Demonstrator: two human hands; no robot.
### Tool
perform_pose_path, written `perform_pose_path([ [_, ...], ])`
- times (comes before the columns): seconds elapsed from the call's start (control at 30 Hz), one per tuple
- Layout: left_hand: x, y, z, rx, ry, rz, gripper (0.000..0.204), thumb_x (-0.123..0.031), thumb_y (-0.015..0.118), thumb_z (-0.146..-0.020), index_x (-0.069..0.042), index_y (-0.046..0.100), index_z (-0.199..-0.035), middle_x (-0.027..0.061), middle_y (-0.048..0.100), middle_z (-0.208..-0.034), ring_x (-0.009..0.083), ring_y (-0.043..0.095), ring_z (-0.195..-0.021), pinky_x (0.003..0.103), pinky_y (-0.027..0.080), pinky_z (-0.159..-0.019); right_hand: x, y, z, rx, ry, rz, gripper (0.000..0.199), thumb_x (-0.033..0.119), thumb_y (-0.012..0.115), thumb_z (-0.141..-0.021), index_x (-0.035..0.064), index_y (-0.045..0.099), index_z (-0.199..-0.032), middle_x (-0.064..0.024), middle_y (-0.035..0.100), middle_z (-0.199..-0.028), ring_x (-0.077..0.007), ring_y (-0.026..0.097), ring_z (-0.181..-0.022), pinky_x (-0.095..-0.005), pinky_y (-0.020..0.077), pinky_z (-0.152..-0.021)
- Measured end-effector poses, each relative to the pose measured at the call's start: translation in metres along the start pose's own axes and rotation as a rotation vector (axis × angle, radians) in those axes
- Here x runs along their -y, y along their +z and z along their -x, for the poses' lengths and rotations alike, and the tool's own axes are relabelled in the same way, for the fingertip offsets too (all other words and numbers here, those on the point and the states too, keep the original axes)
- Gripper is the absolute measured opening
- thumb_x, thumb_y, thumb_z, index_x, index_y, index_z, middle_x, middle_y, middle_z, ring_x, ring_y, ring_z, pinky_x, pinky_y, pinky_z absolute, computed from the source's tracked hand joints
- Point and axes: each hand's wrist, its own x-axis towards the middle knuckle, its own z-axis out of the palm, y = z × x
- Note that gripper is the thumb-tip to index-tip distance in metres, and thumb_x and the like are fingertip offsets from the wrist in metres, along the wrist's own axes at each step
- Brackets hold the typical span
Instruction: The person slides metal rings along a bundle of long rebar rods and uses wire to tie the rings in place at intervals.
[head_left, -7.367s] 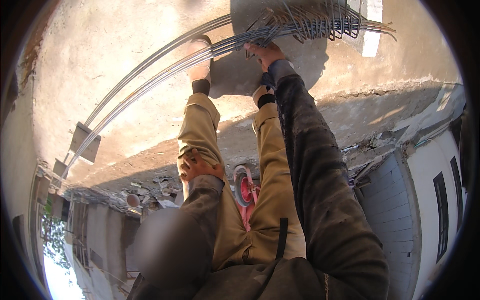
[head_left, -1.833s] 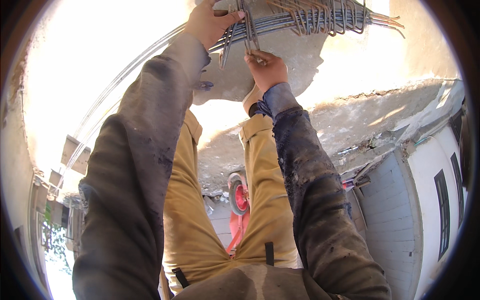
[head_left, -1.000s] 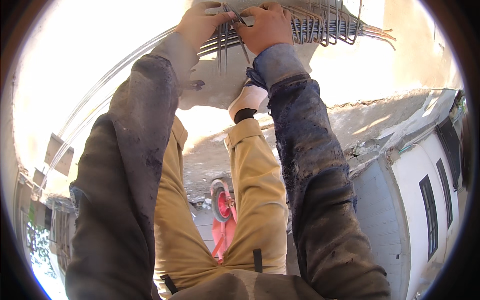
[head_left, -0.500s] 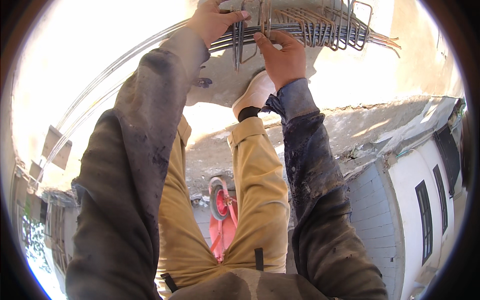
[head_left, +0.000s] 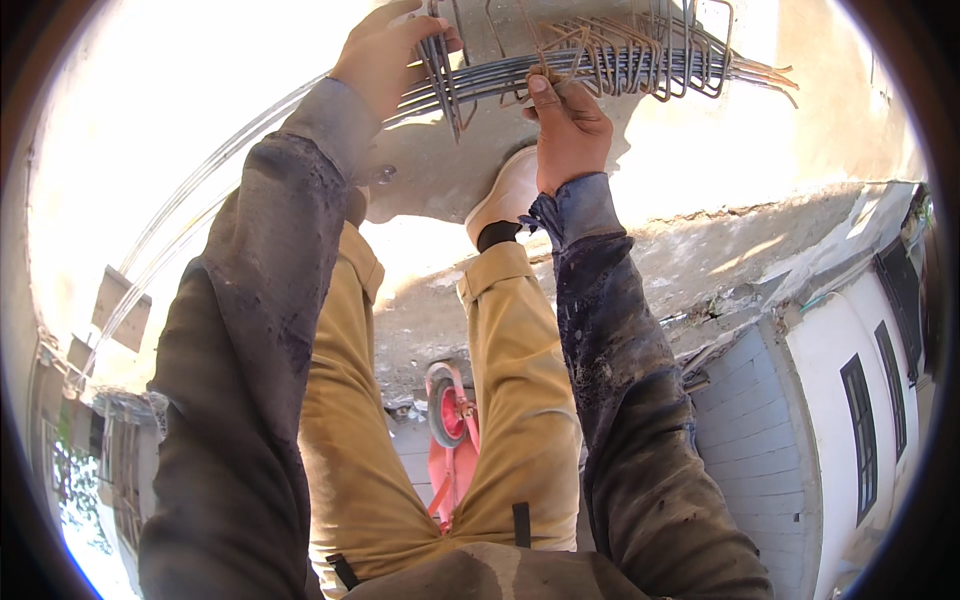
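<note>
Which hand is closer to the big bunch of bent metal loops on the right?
Right. The right hand is just by the left end of the bunch; the left hand is farther left, holding a few separate loops.

Dressed in long sleeves, dark brown-grey, creased, blotched and worn. Finished with grey left cuff and bluish, ragged-edged right cuff. Covered by brownish top, streaked paler down middle. Clad in tan trousers, rolled at hems, fitted with black waist loops. Shod in pale beige shoe over black sock.
</note>
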Motion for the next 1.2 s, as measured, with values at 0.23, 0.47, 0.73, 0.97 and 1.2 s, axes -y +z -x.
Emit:
perform_pose_path([
  [0.23,0.016,-0.012,-0.016,0.138,0.146,0.086,0.024,-0.018,0.055,-0.086,0.003,0.059,-0.095,0.0142,0.064,-0.082,0.0214,0.064,-0.075,0.033,0.052,-0.069,-0.026,-0.022,0.004,0.268,-0.050,0.248,0.017,0.009,0.068,-0.078,0.0027,0.067,-0.094,-0.0046,0.063,-0.090,-0.0120,0.057,-0.078,-0.0243,0.0454,-0.068],
  [0.47,0.008,0.018,-0.005,-0.061,0.108,-0.064,0.052,-0.004,0.058,-0.082,0.002,0.026,-0.122,0.0121,0.058,-0.082,0.0186,0.060,-0.066,0.033,0.054,-0.057,-0.014,-0.026,-0.004,0.464,-0.150,0.324,0.017,0.009,0.064,-0.082,0.0007,0.065,-0.098,-0.0055,0.063,-0.096,-0.0122,0.058,-0.087,-0.0259,0.0463,-0.077],
  [0.73,0.013,0.010,-0.029,0.012,-0.018,-0.230,0.015,-0.006,0.049,-0.086,0.001,0.051,-0.100,0.0153,0.062,-0.090,0.0224,0.063,-0.079,0.035,0.053,-0.068,0.001,-0.039,-0.019,0.559,-0.140,0.541,0.021,0.016,0.058,-0.088,0.0029,0.064,-0.102,-0.0047,0.062,-0.093,-0.0110,0.057,-0.083,-0.0245,0.0461,-0.074],
  [0.97,0.002,0.011,-0.024,0.163,-0.162,0.191,0.022,-0.010,0.053,-0.085,-0.002,0.045,-0.104,0.0100,0.059,-0.078,0.0194,0.061,-0.065,0.033,0.054,-0.057,0.035,-0.020,-0.036,0.530,-0.121,0.655,0.024,0.022,0.053,-0.091,0.0040,0.064,-0.103,-0.0025,0.061,-0.076,-0.0068,0.055,-0.071,-0.0217,0.0451,-0.064],
  [1.2,0.010,0.018,-0.021,0.115,0.017,0.091,0.020,-0.011,0.051,-0.085,-0.002,0.051,-0.102,0.0089,0.060,-0.078,0.0173,0.062,-0.066,0.031,0.054,-0.059,0.054,0.044,-0.087,0.501,-0.281,0.855,0.028,0.025,0.056,-0.079,-0.0011,0.063,-0.085,-0.0239,0.060,-0.087,-0.0389,0.058,-0.084,-0.0424,0.0441,-0.072],
])
